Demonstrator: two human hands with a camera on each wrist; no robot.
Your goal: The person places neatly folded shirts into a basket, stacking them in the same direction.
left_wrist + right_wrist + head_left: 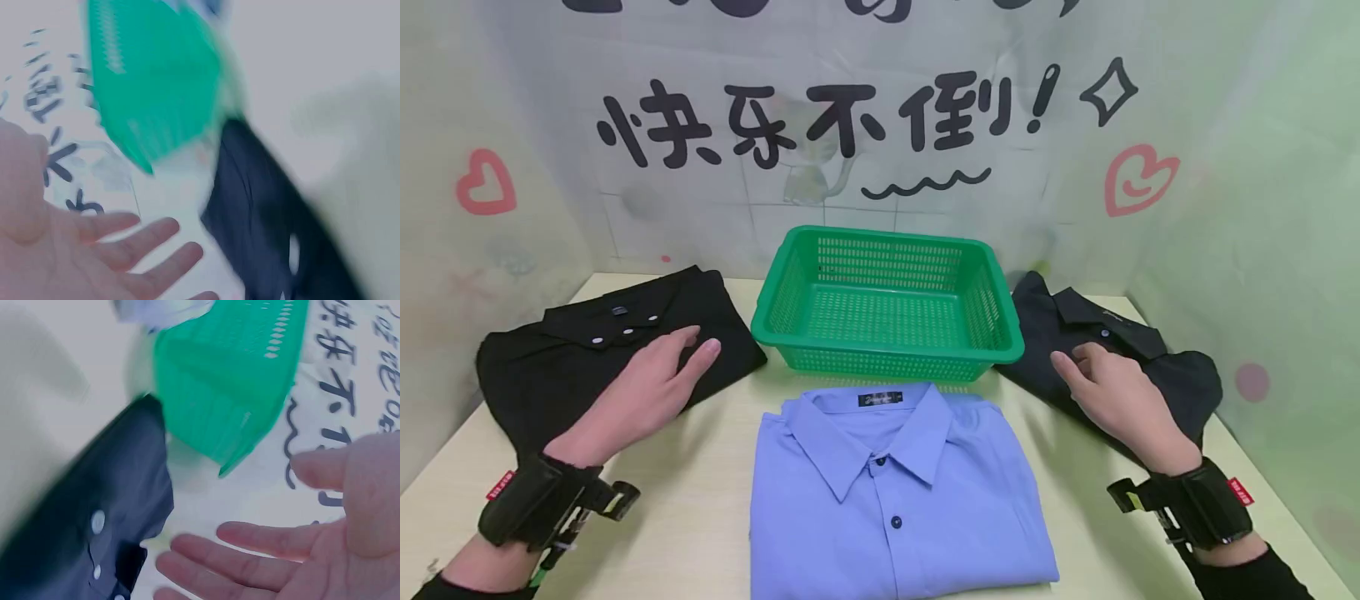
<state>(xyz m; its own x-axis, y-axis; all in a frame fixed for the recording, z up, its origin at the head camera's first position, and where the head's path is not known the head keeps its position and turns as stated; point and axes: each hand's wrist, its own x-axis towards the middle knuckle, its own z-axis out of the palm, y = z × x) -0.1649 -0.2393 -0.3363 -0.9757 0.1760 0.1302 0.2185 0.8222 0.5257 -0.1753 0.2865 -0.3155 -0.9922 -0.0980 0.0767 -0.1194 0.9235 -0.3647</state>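
Observation:
My left hand (658, 375) hovers over a folded black shirt (587, 354) with white buttons, its fingers loosely extended and holding nothing. On the other side my right hand (1112, 392) hangs above a folded dark navy shirt (1127, 333), fingers relaxed, also without anything in it. Spread fingers (244, 565) show in the right wrist view, beside the dark shirt. Between the hands, nearest the front, lies a folded light blue shirt (955, 508) with its collar toward the back. Behind it stands a green plastic basket (887, 354) with nothing inside.
A printed cloth backdrop (880, 183) rises behind the pale table (700, 508) and along both sides. The basket sits between the two dark shirts, close to the inner edge of each. Both wrists carry strapped cameras (1198, 504).

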